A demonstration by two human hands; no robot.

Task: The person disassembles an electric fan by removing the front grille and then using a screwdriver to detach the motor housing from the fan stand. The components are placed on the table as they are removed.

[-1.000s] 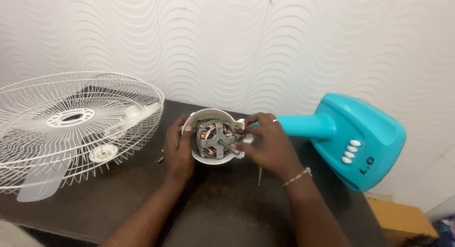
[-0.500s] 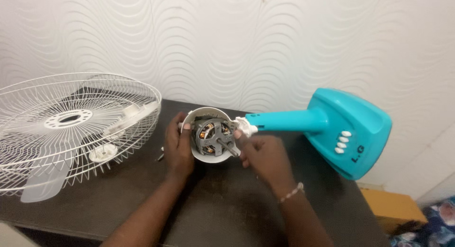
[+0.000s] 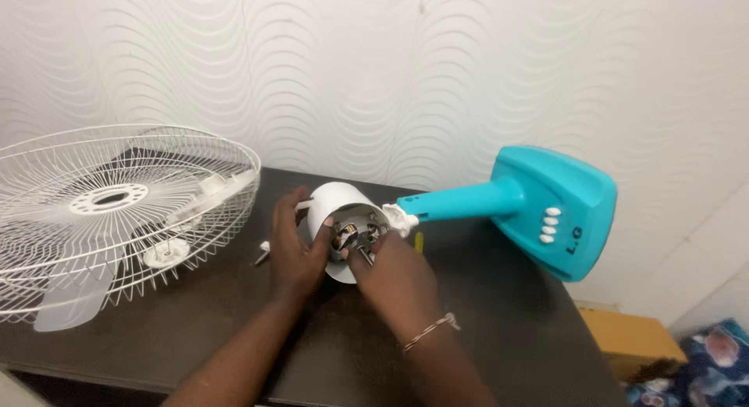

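Dark table (image 3: 484, 329), motor housing (image 3: 337, 208) now tilted up

Landmark: turquoise fan base (image 3: 558, 212), lying on its side at right end of dark table (image 3: 499, 329).

- Dark printed marking on turquoise fan base face, just right of row of white oval buttons (image 3: 548, 224); small, two characters, not copied.
- Cardboard box (image 3: 632, 337), tan/orange-brown, rectangular, below and right of turquoise fan base, beyond table's right edge, lower than tabletop; only top and part of side visible.
- No screens, no signs, no other labels visible.
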